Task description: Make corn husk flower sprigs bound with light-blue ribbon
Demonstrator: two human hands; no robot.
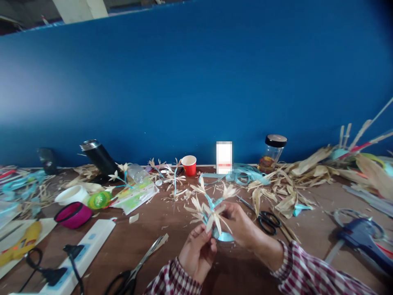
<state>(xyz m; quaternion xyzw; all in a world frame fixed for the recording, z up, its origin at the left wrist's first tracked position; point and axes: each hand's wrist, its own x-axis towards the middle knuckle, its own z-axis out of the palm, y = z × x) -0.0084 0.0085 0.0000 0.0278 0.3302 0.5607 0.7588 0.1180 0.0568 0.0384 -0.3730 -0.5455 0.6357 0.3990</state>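
Observation:
A spray of pale corn-husk flowers (213,213), its stems wrapped in light blue ribbon, is held up over the middle of the table. My left hand (198,250) pinches it low down, thumb against fingers, beneath the petals. From the other side my right hand (241,225) closes on it, with its fingertips partly hidden behind the petals. A loop of blue ribbon (225,237) shows below the right hand. To the left of my left hand lies a pair of scissors (138,266) with dark handles. Black-handled scissors (267,221) rest just beyond the right hand.
Finished-looking husk flowers (175,174) stand near a red paper cup (188,165). A lidded jar (272,153) and dry husks (284,188) are back right. A blue glue gun (362,237) lies right, a power strip (89,241) left. A blue partition (196,82) closes off the back.

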